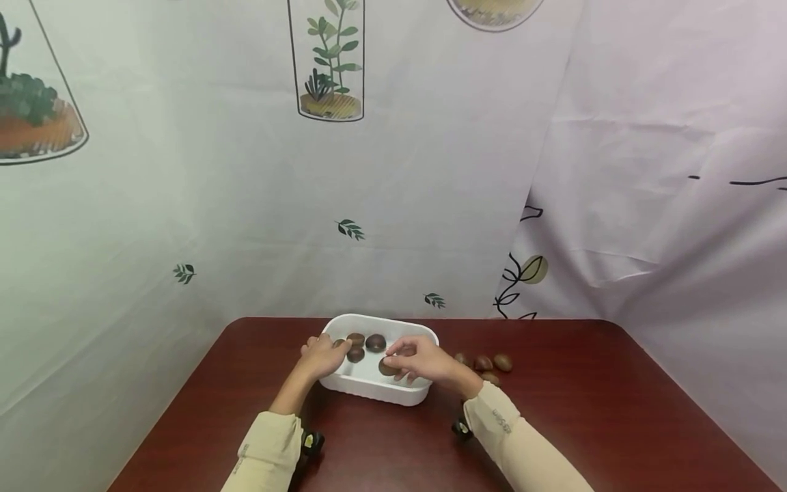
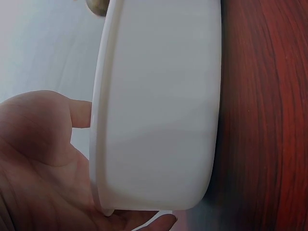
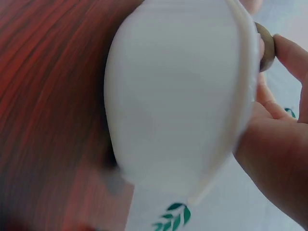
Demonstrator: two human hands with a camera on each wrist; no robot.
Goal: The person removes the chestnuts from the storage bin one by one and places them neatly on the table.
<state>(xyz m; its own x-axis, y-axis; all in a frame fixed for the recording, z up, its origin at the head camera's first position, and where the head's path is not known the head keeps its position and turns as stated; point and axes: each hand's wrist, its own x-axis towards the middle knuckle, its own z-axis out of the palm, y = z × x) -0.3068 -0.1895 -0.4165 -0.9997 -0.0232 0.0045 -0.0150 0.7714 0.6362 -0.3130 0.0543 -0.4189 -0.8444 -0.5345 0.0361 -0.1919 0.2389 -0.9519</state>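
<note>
Draping the walls behind the tabletop [image 1: 615,410] are pale plant-printed sheets [image 1: 430,171]. On that dark red wood sits the white tray [image 1: 369,393], its outer wall filling both wrist views. My left hand [image 1: 321,355] curls over the tray's left rim. My right hand [image 1: 421,359] pinches a brown nut [image 1: 386,367] above it; only the head view shows more nuts [image 1: 365,345] inside and loose nuts [image 1: 488,365] right of it.
</note>
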